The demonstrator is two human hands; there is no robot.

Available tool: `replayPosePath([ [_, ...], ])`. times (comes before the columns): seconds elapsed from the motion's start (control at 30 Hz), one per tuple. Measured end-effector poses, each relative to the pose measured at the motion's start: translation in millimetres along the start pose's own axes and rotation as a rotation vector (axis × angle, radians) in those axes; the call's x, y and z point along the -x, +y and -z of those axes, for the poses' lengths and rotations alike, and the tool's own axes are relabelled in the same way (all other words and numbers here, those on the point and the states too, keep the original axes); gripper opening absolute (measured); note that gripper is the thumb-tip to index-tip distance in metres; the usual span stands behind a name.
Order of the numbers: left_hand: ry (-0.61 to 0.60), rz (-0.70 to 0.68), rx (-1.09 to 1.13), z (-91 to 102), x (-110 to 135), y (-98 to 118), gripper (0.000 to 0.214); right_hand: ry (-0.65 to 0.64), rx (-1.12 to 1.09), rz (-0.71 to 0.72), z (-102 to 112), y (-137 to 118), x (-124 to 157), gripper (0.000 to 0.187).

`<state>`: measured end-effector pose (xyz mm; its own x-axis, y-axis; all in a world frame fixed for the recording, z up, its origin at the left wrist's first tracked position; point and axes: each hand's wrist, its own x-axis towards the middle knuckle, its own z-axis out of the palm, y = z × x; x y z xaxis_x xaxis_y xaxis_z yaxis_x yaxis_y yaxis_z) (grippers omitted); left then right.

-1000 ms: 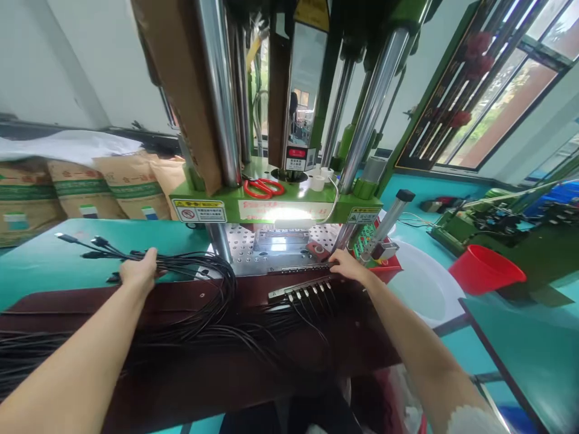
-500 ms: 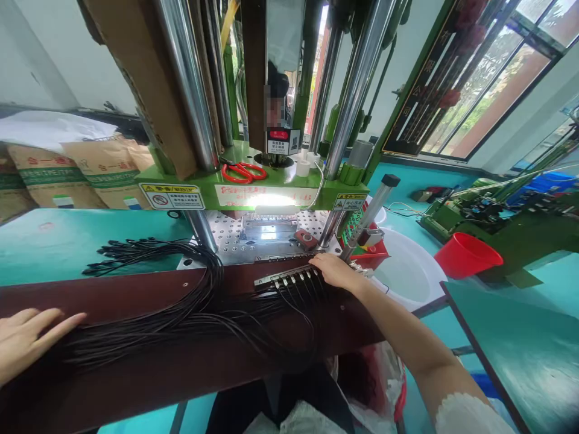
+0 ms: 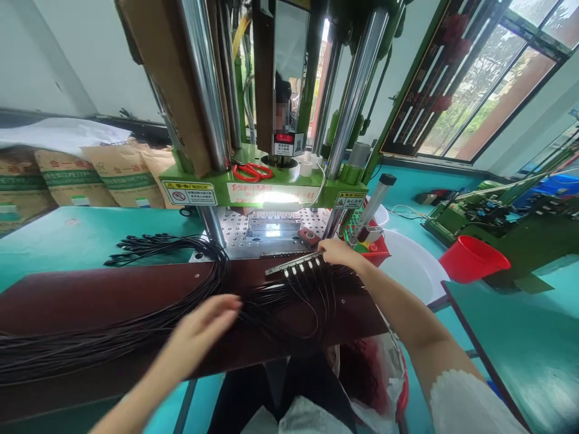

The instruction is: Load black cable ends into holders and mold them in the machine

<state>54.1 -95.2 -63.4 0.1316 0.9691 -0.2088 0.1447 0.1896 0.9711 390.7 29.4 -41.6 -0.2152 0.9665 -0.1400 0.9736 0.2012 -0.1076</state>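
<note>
My right hand (image 3: 337, 253) grips the right end of a narrow metal mould bar (image 3: 294, 265), its fingers closed round that end. Several cable ends with shiny metal tips sit in a row along the bar, and their thin black cables hang toward me. Slightly blurred, my left hand (image 3: 208, 322) hovers over the brown board (image 3: 136, 283) with its fingers stretched out and nothing visible in them. Near it a thick bundle of black cables (image 3: 212, 271) crosses the board and curls back to the left, ending in black connectors (image 3: 140, 244).
Behind the board stands a green press (image 3: 217, 193) with steel columns and a lit metal mould (image 3: 274, 226) on its bed. Red scissors (image 3: 253, 173) lie on the press plate. To the right are a white tub (image 3: 416, 265) and a red bucket (image 3: 473, 259).
My left hand has swept from the far left to the middle of the board. The right hand still holds the bar, whose right end is now raised and tilted.
</note>
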Motion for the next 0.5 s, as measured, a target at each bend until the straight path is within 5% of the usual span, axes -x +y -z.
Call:
replayPosePath([
  [0.07,-0.312,0.084,0.175,-63.7,-9.1,2.6,0.046,0.040,-0.036,-0.024,9.6,-1.0,-4.9,0.037],
  [0.13,-0.373,0.147,0.275,-112.1,-25.2,3.2,0.058,0.079,-0.080,-0.041,20.1,-2.2,-9.8,0.036],
  [0.2,-0.463,0.219,0.365,-141.1,-46.1,3.9,0.061,0.110,-0.128,-0.058,29.3,-3.3,-15.8,0.033],
  [0.33,-0.763,0.322,0.378,-157.6,-87.0,10.5,0.052,0.137,-0.240,-0.099,34.3,-5.3,-37.6,0.028],
  [0.5,-0.795,0.356,0.365,-150.2,-124.4,18.4,0.034,0.163,-0.448,-0.155,21.0,-11.2,-82.2,0.013],
])
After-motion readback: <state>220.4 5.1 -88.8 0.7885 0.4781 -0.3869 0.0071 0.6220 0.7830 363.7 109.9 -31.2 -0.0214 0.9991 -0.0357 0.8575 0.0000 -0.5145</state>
